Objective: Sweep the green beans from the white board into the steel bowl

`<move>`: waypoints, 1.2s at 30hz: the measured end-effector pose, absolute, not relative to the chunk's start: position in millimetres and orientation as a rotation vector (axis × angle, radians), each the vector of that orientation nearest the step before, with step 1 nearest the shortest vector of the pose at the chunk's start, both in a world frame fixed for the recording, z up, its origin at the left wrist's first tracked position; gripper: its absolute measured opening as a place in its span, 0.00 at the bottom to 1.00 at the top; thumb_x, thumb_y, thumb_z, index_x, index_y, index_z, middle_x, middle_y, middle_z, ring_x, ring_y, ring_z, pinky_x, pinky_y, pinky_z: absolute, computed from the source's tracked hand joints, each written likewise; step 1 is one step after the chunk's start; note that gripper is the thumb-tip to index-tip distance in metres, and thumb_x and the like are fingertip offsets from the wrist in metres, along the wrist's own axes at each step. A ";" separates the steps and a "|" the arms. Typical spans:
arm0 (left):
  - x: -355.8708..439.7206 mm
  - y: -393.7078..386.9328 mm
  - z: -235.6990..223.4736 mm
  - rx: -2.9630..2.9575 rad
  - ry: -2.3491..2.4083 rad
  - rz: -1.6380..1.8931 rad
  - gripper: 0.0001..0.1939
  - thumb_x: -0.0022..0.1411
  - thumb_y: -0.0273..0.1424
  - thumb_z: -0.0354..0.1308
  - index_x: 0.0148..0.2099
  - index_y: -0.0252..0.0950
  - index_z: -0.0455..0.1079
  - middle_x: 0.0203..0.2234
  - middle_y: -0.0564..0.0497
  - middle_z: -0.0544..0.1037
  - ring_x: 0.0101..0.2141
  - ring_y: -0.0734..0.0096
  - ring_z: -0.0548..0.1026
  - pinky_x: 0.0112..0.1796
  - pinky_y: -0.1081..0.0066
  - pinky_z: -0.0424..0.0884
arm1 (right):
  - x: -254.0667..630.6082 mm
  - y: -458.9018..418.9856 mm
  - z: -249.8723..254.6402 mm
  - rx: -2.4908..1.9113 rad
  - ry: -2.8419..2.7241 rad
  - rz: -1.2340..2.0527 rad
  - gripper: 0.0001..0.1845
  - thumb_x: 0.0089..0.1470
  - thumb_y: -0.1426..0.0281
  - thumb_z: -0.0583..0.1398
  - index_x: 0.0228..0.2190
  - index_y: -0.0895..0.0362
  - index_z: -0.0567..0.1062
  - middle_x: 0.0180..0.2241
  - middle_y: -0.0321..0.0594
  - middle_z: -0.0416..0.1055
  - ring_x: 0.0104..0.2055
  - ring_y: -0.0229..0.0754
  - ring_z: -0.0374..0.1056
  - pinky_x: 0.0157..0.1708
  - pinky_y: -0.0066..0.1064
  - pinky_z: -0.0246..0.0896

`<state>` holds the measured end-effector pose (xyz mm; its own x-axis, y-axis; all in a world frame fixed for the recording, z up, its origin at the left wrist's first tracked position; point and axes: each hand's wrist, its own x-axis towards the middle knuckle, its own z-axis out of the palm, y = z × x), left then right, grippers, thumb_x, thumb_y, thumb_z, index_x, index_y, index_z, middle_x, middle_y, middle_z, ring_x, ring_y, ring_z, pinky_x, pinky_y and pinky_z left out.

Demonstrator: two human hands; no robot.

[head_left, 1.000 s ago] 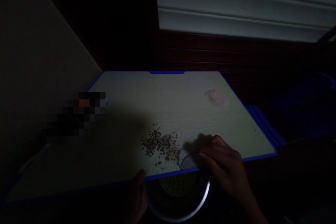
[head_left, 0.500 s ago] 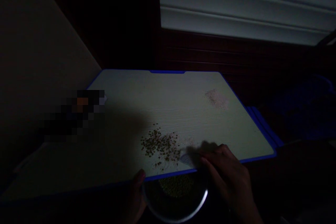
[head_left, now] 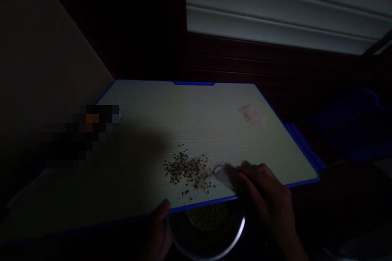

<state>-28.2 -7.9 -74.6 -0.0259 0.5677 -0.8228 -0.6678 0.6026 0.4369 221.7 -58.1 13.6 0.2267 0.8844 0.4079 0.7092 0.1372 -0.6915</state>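
A pale board with a blue rim (head_left: 196, 102) lies before me in dim light. A scatter of small green-brown grains (head_left: 186, 171) mixed with paler bits sits near its front edge. My right hand (head_left: 266, 200) is closed on a small clear round lid or cup (head_left: 223, 175) that rests on the board just right of the grains. Below the front edge, my left hand (head_left: 159, 224) grips the rim of a round metal bowl (head_left: 211, 232) that holds more green grains (head_left: 208, 216).
A small pinkish pile (head_left: 252, 115) lies at the board's far right. A blurred dark object (head_left: 88, 130) sits at the left edge. A pale wall stands on the left, light slats run across the back, and dark blue shapes lie to the right.
My right hand has slid the clear piece slightly right and farther onto the board, away from the front edge. The left hand and bowl have barely moved.
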 end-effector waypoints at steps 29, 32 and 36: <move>-12.1 -3.4 -46.2 -0.177 1.184 0.921 0.15 0.53 0.32 0.62 0.42 0.37 0.83 0.41 0.45 0.85 0.63 0.47 0.68 0.64 0.51 0.58 | 231.5 -12.8 23.2 -1.856 -1.556 0.033 0.12 0.65 0.65 0.59 0.43 0.56 0.81 0.32 0.43 0.76 0.33 0.43 0.73 0.33 0.32 0.66; -12.2 -3.1 -43.4 -0.191 1.148 0.901 0.13 0.50 0.33 0.63 0.37 0.36 0.83 0.41 0.44 0.85 0.63 0.44 0.68 0.64 0.49 0.59 | 245.8 -5.4 27.0 -1.894 -1.538 0.049 0.13 0.65 0.65 0.59 0.44 0.56 0.80 0.34 0.45 0.77 0.34 0.45 0.74 0.35 0.33 0.67; -15.4 -4.3 -49.9 -0.193 1.083 0.886 0.10 0.48 0.32 0.64 0.32 0.36 0.83 0.42 0.43 0.85 0.62 0.42 0.68 0.63 0.49 0.61 | 256.9 -7.5 34.7 -1.859 -1.491 0.184 0.12 0.65 0.61 0.58 0.42 0.54 0.78 0.34 0.41 0.79 0.35 0.44 0.76 0.36 0.31 0.68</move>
